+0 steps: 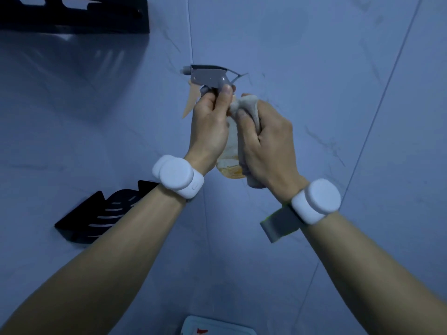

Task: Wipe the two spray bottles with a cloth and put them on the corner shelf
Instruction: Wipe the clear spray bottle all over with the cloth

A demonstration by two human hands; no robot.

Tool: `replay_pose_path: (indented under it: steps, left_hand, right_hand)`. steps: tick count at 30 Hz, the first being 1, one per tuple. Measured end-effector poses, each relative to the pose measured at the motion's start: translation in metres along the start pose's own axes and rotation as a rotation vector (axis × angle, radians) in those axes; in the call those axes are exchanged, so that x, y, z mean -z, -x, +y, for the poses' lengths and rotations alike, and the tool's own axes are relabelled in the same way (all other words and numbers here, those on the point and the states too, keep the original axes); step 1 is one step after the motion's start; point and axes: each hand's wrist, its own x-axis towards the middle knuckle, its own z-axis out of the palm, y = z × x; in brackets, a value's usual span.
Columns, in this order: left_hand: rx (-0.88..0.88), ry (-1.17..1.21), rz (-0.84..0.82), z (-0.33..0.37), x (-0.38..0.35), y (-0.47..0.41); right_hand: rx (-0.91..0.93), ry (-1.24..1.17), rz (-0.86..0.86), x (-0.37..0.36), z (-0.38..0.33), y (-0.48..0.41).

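I hold a spray bottle (210, 77) upright in front of the wall corner; it has a grey trigger head, a pale orange trigger and a clear body with orange liquid at the bottom. My left hand (210, 124) grips its neck just under the head. My right hand (262, 141) is closed around a beige cloth (246, 106) pressed against the bottle's right side, hiding most of the body. A black corner shelf (96, 217) hangs on the wall at lower left. Only one spray bottle is in view.
A second black shelf (72, 18) is fixed high at the upper left. Grey-blue tiled walls meet in a corner behind my hands. A white object with a red mark (212, 327) shows at the bottom edge. Both wrists wear white bands.
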Motion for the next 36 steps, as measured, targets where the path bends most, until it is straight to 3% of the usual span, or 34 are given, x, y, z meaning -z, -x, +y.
replay_pose_path:
  steps: [5, 11, 15, 18, 22, 26, 30, 36]
  left_hand:
    - [-0.047, 0.039, 0.078, 0.004, 0.004, 0.000]
    - [0.002, 0.217, 0.230, 0.014, 0.011, -0.005]
    - [0.051, 0.263, 0.248, 0.010, 0.008, -0.001]
    - [0.070, 0.229, 0.161, 0.007, 0.003, 0.003]
    - [0.025, 0.184, -0.086, 0.005, 0.009, 0.002]
    - [0.015, 0.147, -0.221, 0.007, 0.017, -0.004]
    - [0.023, 0.169, -0.199, 0.008, 0.015, -0.003]
    - [-0.005, 0.131, -0.099, 0.001, 0.011, 0.005]
  right_hand:
    - [-0.020, -0.123, 0.007, 0.000, 0.006, 0.007]
    - [-0.359, -0.362, 0.071, 0.003, 0.013, 0.026]
    - [-0.383, -0.447, 0.132, 0.001, 0.016, 0.029]
    - [-0.445, -0.519, 0.179, -0.001, 0.023, 0.029]
    - [-0.631, -0.680, 0.241, 0.005, 0.022, 0.022]
    - [-0.788, -0.853, 0.160, 0.013, 0.018, 0.022]
    - [-0.721, -0.684, 0.072, 0.013, 0.023, 0.023]
    - [-0.373, -0.322, 0.124, 0.026, 0.010, 0.003]
